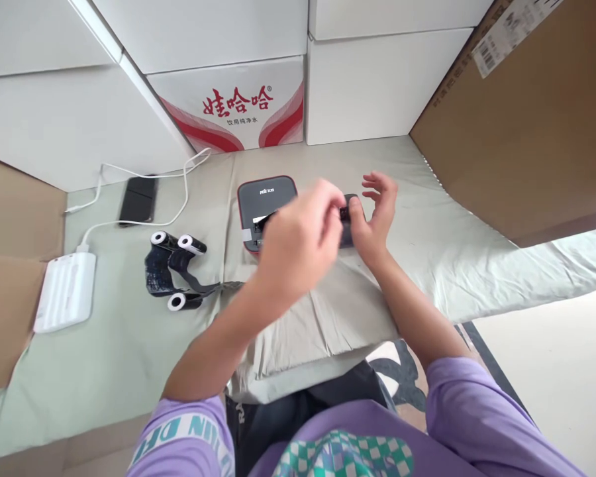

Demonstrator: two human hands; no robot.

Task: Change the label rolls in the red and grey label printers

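A small dark grey case (346,235) with a dark recess near its top lies between my hands on the cloth. The fingers of my left hand (300,235) are curled into a pinch above its left side; whatever they hold, if anything, is hidden and slightly blurred. My right hand (375,215) rests its thumb on the case's right edge, its other fingers spread and raised. Beside my left hand sits a dark grey device (268,192) with red trim, rounded corners and an opening, partly covered by that hand.
To the left lie black film rolls (192,244) with white cores, joined by loose strips. Behind them is a black phone (138,200). A white power bank (65,291) has a white cable (144,223) plugged in. White boxes (238,106) line the back; a brown carton (521,132) stands right.
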